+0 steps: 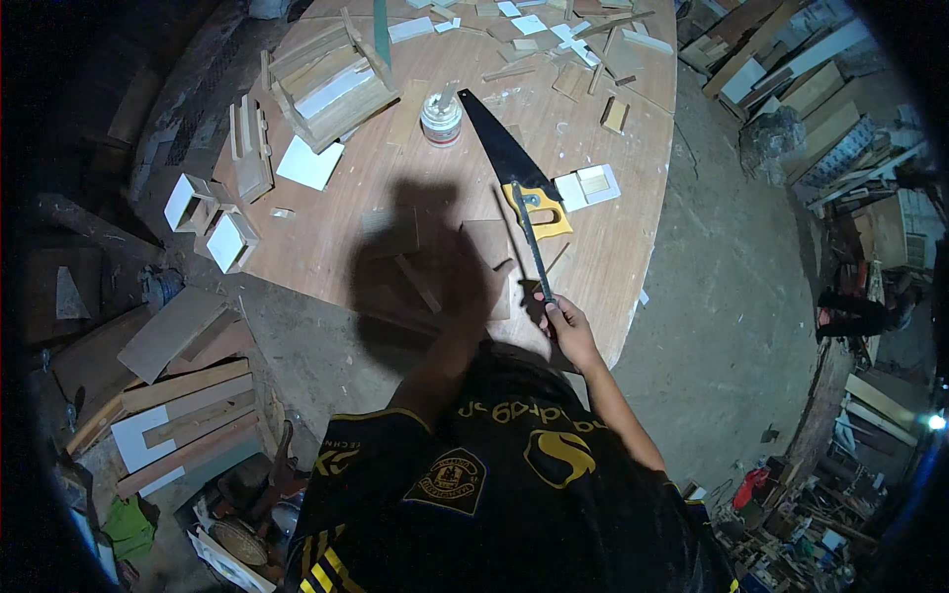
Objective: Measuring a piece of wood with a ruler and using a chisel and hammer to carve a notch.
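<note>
My right hand (570,329) is closed around one end of a long, narrow dark strip (534,242) that may be a file or a blade. The strip points away from me and its far end overlaps the yellow handle of a handsaw (506,148). My left hand (476,282) lies in shadow over a flat brown wooden board (484,237) near the table's front edge, its thumb stretched out to the right. The other fingers are dim. Left of that hand, a thin wood strip (419,284) lies in the shadow.
A glue-smeared jar (441,121) stands on the wooden table (583,287) beside the saw. At the left are an open wooden box frame (331,84) and small white-faced boxes (230,240). Offcuts (573,44) litter the far end. Boards (188,415) are stacked at the lower left.
</note>
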A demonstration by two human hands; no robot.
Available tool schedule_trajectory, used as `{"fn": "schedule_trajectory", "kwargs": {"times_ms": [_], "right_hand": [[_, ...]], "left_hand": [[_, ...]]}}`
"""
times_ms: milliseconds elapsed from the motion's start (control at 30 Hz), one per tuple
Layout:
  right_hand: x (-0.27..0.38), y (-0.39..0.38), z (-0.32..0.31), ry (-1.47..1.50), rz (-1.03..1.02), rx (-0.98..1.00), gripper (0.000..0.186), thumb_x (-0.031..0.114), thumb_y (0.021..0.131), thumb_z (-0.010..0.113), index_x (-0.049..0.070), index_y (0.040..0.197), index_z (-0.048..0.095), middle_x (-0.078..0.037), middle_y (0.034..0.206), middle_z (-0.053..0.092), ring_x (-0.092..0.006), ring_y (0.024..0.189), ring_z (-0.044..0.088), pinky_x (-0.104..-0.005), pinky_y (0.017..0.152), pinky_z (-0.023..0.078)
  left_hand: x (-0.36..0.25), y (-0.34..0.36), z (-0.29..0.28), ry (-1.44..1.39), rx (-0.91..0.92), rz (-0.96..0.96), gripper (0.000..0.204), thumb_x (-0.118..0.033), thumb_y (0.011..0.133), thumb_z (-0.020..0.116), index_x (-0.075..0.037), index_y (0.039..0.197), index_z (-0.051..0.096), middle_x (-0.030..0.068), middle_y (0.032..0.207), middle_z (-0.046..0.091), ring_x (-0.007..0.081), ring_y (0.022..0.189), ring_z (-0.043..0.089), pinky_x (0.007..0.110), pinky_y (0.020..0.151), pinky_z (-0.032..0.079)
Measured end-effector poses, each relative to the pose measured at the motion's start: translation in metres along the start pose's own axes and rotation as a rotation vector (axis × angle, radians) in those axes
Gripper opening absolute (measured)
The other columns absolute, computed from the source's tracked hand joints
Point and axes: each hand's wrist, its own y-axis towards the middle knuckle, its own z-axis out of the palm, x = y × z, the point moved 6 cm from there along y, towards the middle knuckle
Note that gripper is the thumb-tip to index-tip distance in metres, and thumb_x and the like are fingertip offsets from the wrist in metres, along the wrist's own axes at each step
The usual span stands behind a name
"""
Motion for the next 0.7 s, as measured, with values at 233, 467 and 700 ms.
{"fn": "schedule_trajectory", "kwargs": {"times_ms": [233, 467, 700], "right_hand": [[0.017, -0.002, -0.004, -0.008, 0.029, -0.031, 0.03, 0.021, 0.099, 0.044, 0.005, 0.122, 0.056, 0.005, 0.073, 0.048, -0.0046, 0.064, 0.04, -0.0188, 0.059, 0.035], [0.062, -0.018, 0.002, -0.21, -0.148, -0.056, 0.035, 0.016, 0.099, 0.042, 0.007, 0.133, 0.047, 0.002, 0.081, 0.055, -0.0055, 0.072, 0.047, -0.0203, 0.068, 0.04], [0.117, -0.035, 0.027, -0.153, -0.409, -0.12, 0.029, 0.012, 0.093, 0.054, 0.003, 0.12, 0.048, -0.003, 0.085, 0.055, -0.0107, 0.08, 0.048, -0.0243, 0.078, 0.04]], "left_hand": [[-0.006, -0.009, 0.012, 0.073, 0.122, -0.038, 0.102, -0.042, 0.066, 0.079, 0.0, 0.141, 0.024, 0.0252, 0.144, 0.025, 0.0415, 0.134, 0.023, 0.051, 0.108, 0.024], [0.037, 0.004, -0.003, -0.77, 0.164, -0.07, 0.076, -0.032, 0.076, 0.074, -0.002, 0.136, 0.036, 0.0165, 0.128, 0.048, 0.0329, 0.118, 0.045, 0.044, 0.1, 0.037], [0.005, 0.013, -0.056, -1.12, 0.241, -0.188, 0.069, -0.028, 0.078, 0.072, -0.003, 0.133, 0.039, 0.014, 0.123, 0.051, 0.0292, 0.113, 0.048, 0.042, 0.097, 0.039]]}}
